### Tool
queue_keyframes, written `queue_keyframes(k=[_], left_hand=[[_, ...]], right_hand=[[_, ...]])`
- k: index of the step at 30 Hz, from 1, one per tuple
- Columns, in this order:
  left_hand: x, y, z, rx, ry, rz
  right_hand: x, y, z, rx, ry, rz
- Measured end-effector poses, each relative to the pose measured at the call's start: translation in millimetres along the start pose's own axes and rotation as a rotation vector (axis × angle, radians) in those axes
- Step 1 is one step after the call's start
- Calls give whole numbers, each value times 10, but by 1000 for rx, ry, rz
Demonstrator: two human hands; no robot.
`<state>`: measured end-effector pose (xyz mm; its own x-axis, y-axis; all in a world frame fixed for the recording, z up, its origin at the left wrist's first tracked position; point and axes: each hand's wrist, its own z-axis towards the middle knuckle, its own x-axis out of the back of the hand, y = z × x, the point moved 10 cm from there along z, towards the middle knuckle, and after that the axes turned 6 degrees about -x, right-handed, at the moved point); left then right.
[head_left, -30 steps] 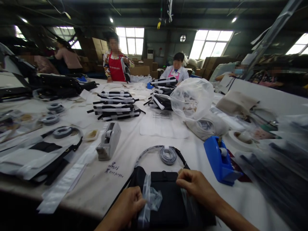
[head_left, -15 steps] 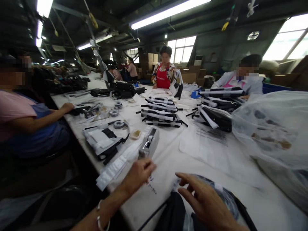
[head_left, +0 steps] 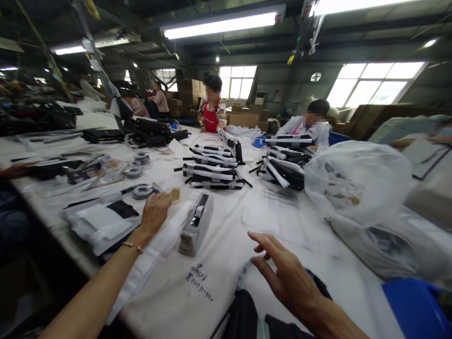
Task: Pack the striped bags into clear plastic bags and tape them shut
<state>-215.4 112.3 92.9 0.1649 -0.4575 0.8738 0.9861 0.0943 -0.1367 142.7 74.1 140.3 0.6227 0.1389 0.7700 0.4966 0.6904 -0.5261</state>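
The white counter [head_left: 226, 245] fills the middle of the frame. At right sits a bulging clear plastic bag [head_left: 356, 183]; stacks of black-and-white wrapped bags [head_left: 212, 172] lie at centre. A black bag [head_left: 247, 315] lies at the bottom edge, just under the right hand [head_left: 286, 278], whose grip is released, fingers spread above the cloth. A grey tape dispenser [head_left: 196, 226] stands left of centre. The left hand [head_left: 155, 212] reaches past it, fingertips pinching a small yellowish tray [head_left: 174, 194].
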Motion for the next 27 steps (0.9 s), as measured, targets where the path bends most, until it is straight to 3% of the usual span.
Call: queue_keyframes(k=[3, 6, 9, 11, 14, 18, 21, 24, 27], left_hand=[[619, 420, 8, -182, 167, 46], [1124, 1222, -62, -454, 189, -7], [1445, 2132, -232, -695, 237, -135], [1521, 2650, -329, -791, 275, -257], [1451, 3255, -356, -858, 287, -412], [1187, 3718, -165, -827, 206, -596], [776, 3884, 40, -772, 16, -600], [238, 3921, 214, -720, -176, -450], [-188, 3926, 358, -703, -239, -332]], right_hand=[[189, -195, -18, 83, 149, -138], [261, -415, -57, 162, 244, -298], [230, -431, -112, 159, 234, -401], [225, -287, -178, 109, 212, -425], [346, 59, -353, 34, 246, -437], [641, 832, -648, -139, 258, -506], [853, 1659, -953, -358, 218, -630], [964, 2466, -1354, -581, 181, -797], [925, 2987, -1665, -692, 102, -924]])
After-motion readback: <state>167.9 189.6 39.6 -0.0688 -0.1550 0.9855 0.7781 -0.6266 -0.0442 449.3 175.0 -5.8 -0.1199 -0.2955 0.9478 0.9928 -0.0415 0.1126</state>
